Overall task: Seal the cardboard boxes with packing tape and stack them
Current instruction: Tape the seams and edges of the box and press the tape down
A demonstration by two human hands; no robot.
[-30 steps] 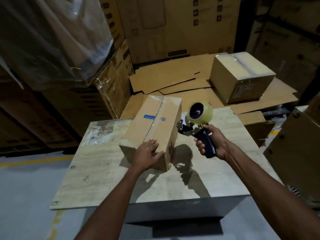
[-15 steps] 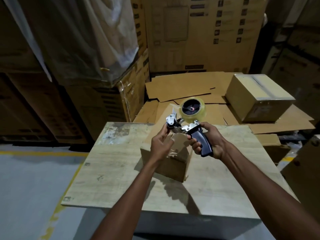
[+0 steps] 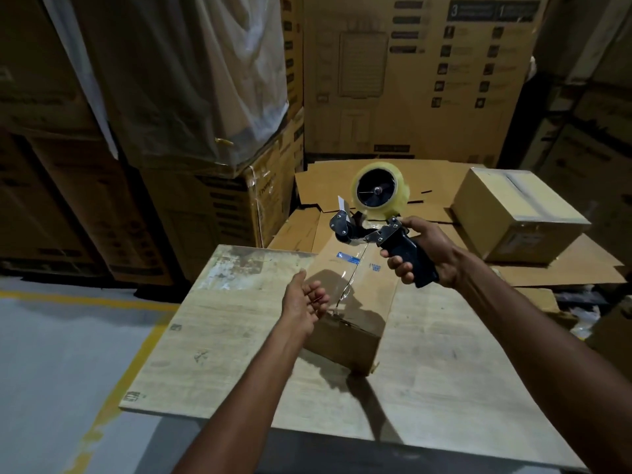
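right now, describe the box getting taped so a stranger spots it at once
Find the pale wooden tabletop in the middle. The long brown cardboard box is the only one lying on it. Unlike the squarer taped cardboard box behind on the right, it carries a small blue label.

We record the left hand (image 3: 304, 302) and right hand (image 3: 424, 251) as bare. We find the left forearm (image 3: 246, 388) and right forearm (image 3: 530, 336) likewise bare, lean in build, along all the length in view. Upper arms and any clothing fall outside the view; we cannot report on them.
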